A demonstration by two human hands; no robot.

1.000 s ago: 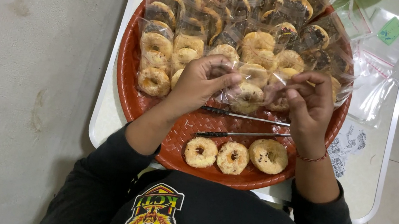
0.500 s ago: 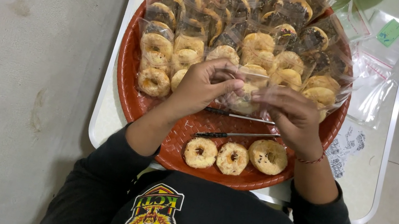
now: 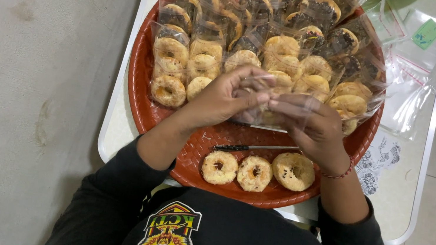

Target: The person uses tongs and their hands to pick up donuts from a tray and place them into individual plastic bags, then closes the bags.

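My left hand (image 3: 225, 97) and my right hand (image 3: 312, 127) meet over the middle of a round red tray (image 3: 137, 90). Both pinch the same clear plastic bag of small ring pastries (image 3: 273, 99), fingertips touching at its top. Three loose ring pastries (image 3: 254, 172) lie in a row on the tray's near part, below my hands. A thin dark-handled tool (image 3: 252, 147) lies on the tray between my hands and those pastries.
Several clear bags of ring pastries (image 3: 258, 28) fill the far half of the tray. The tray sits on a white table (image 3: 396, 196). Empty clear bags (image 3: 413, 85) and a printed paper (image 3: 378, 160) lie to the right. Grey floor lies to the left.
My right hand has moved left and closed in on my left hand, so both now hold the bag together at the tray's middle.
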